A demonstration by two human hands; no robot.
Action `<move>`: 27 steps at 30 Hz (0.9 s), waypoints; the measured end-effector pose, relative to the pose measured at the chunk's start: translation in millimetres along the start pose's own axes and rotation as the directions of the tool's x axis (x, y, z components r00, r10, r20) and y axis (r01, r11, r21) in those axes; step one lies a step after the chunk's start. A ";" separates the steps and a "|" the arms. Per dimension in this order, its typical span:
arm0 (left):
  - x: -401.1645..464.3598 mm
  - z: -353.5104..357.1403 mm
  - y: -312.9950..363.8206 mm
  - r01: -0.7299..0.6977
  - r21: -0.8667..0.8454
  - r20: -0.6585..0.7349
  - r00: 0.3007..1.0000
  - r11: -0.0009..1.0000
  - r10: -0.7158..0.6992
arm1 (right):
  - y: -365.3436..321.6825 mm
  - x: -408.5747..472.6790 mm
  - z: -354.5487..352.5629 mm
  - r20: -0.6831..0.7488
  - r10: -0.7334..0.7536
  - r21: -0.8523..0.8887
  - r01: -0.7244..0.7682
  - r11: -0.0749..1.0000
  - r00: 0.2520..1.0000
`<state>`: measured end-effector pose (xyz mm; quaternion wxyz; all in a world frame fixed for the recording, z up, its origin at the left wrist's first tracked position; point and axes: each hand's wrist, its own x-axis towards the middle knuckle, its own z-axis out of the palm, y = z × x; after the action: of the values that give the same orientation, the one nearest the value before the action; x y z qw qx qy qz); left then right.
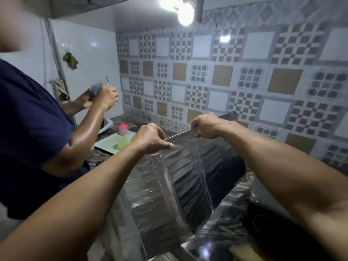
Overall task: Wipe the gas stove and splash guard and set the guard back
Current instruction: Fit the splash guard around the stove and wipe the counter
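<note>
The splash guard is a folding sheet of shiny ribbed foil panels, standing upright in the middle of the view. My left hand pinches its top edge on the left panel. My right hand pinches the top edge a little further right, near a fold. Both arms reach forward over the counter. The gas stove shows as a dark glossy surface at the lower right, partly hidden under my right forearm. The guard's lower edge rests near the stove's left side.
Another person in a dark blue shirt stands close on the left, hands raised holding something blue. A pink-capped bottle stands on a pale board on the counter behind the guard. Patterned wall tiles run along the back.
</note>
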<state>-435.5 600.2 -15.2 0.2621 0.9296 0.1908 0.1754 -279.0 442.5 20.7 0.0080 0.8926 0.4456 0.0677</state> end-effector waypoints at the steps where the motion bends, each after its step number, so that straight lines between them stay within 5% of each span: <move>1: 0.0 -9.8 -1.4 0.002 0.021 0.029 1.000 1.000 -0.002 | 3.2 0.6 -11.1 -0.016 -0.005 0.023 0.006 1.000 1.000; 9: 23.7 -52.9 -25.7 0.020 0.200 0.196 0.979 0.980 -0.060 | 52.7 1.4 -81.3 -0.173 0.037 -0.029 -0.043 0.999 0.984; 20: 73.8 -37.5 13.7 -0.043 0.188 0.100 0.995 0.981 0.024 | 153.0 -37.2 -137.5 -0.283 0.241 -0.070 -0.271 0.960 0.928; 27: 116.1 -16.8 94.2 -0.068 0.095 0.010 0.998 0.993 0.068 | 221.5 -72.1 -162.0 -0.460 0.350 -0.106 -0.442 0.890 0.816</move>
<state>-317.4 584.8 76.8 0.2120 0.9475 0.1663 0.1719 -166.6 244.1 189.4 -0.0111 0.9229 0.2298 0.3087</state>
